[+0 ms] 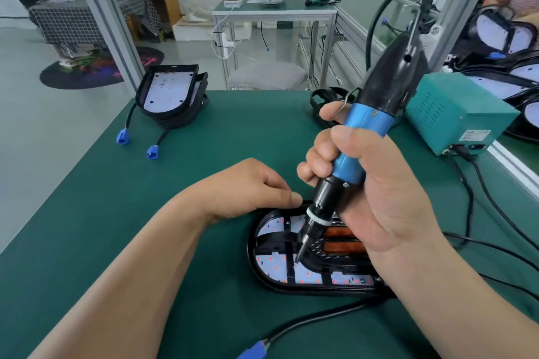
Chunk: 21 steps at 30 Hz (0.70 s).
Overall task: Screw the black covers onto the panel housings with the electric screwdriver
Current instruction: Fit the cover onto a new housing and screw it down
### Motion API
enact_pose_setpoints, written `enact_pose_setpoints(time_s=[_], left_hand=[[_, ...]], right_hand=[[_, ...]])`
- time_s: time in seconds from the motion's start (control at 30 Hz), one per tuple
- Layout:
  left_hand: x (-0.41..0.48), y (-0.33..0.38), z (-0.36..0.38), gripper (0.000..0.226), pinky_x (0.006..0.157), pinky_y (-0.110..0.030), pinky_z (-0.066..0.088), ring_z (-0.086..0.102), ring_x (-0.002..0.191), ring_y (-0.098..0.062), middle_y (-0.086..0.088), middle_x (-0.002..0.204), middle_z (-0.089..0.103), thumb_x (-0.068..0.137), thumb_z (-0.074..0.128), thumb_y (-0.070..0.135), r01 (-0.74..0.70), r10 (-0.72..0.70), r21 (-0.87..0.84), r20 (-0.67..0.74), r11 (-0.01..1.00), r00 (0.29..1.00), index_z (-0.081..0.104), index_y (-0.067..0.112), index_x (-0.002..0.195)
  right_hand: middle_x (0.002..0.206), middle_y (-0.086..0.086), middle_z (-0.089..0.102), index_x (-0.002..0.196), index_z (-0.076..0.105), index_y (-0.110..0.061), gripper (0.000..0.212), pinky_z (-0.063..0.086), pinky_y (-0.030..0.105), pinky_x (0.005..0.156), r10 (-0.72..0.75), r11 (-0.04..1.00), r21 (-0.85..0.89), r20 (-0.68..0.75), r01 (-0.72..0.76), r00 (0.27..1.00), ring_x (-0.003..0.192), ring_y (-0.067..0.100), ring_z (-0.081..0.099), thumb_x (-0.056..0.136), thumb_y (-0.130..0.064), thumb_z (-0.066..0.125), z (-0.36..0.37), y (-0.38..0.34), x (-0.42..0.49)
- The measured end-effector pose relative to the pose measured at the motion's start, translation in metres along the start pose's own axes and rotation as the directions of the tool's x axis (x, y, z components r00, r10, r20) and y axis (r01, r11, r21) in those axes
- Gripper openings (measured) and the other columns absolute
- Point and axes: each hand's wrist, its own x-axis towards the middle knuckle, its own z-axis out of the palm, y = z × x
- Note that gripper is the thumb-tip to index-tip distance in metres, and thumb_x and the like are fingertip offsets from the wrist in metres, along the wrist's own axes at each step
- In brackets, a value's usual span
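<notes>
While gripped by right hand [376,183], screwdriver [370,125] on cover [274,245].

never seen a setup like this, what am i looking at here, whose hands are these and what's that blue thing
This is one picture from a camera worn on a person's head, looking down at their own two bare hands; there is no robot. The right hand grips an electric screwdriver, blue in the middle and black at both ends, with its bit pointed down into a black panel housing lying on the green table. The left hand rests at the housing's far edge, seemingly steadying it. Further back lie more stacked housings with blue plugs on their cables, and a teal power box to the right.
</notes>
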Motion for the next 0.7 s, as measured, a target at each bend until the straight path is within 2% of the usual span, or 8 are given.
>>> enact_pose_setpoints(time_s=[0.07,0.23,0.37,0.53,0.7], left_hand=[[0.0004,-0.0017,0.0003,0.024,0.052,-0.006,0.034,0.047,0.053,0.007,0.021,0.057,0.056,0.091,0.080,0.043,-0.006,0.006,-0.009,-0.008,1.000,1.000,0.078,0.035,0.069],[0.0011,-0.0023,0.0019,0.021,0.052,-0.007,0.037,0.051,0.054,0.006,0.020,0.059,0.061,0.091,0.080,0.043,-0.003,0.003,-0.040,-0.007,0.999,1.000,0.080,0.034,0.071],[0.0008,-0.0011,0.0021,0.024,0.051,-0.008,0.036,0.049,0.052,0.004,0.019,0.056,0.059,0.091,0.080,0.043,-0.004,0.003,-0.047,-0.001,0.999,1.000,0.078,0.034,0.069],[-0.0013,0.0026,0.0022,0.026,0.051,-0.013,0.034,0.041,0.053,-0.004,0.015,0.057,0.050,0.089,0.080,0.046,0.010,-0.010,-0.055,0.003,0.998,1.000,0.078,0.027,0.072],[-0.0037,0.0046,0.0024,0.044,0.052,-0.027,0.024,0.028,0.058,-0.016,0.003,0.062,0.033,0.086,0.081,0.049,0.030,-0.029,-0.060,0.013,0.998,1.000,0.067,0.011,0.068]], right_hand=[[0.073,0.004,0.047,0.108,0.065,-0.015,0.026,0.046,0.036,0.070,-0.002,1.000,-0.017,0.024,0.003,1.000,0.061,0.019,0.047,0.083,-0.012,0.068,0.0023,0.0012,-0.0020],[0.072,0.003,0.048,0.110,0.064,-0.015,0.021,0.047,0.037,0.071,-0.022,0.999,-0.035,0.041,0.023,0.999,0.061,0.018,0.047,0.090,-0.008,0.059,0.0025,-0.0007,-0.0031],[0.073,0.002,0.049,0.111,0.064,-0.016,0.024,0.048,0.035,0.072,-0.029,0.999,-0.028,0.066,0.031,0.997,0.062,0.018,0.048,0.086,-0.013,0.064,0.0020,-0.0007,-0.0027],[0.073,0.002,0.049,0.111,0.065,-0.016,0.025,0.049,0.035,0.072,-0.024,0.999,-0.022,0.096,0.026,0.995,0.062,0.017,0.049,0.086,-0.014,0.063,0.0027,0.0014,-0.0036],[0.071,0.002,0.051,0.109,0.065,-0.018,0.025,0.047,0.037,0.074,-0.007,0.997,-0.077,0.119,0.017,0.993,0.062,0.018,0.051,0.084,-0.014,0.064,0.0042,0.0044,-0.0052]])
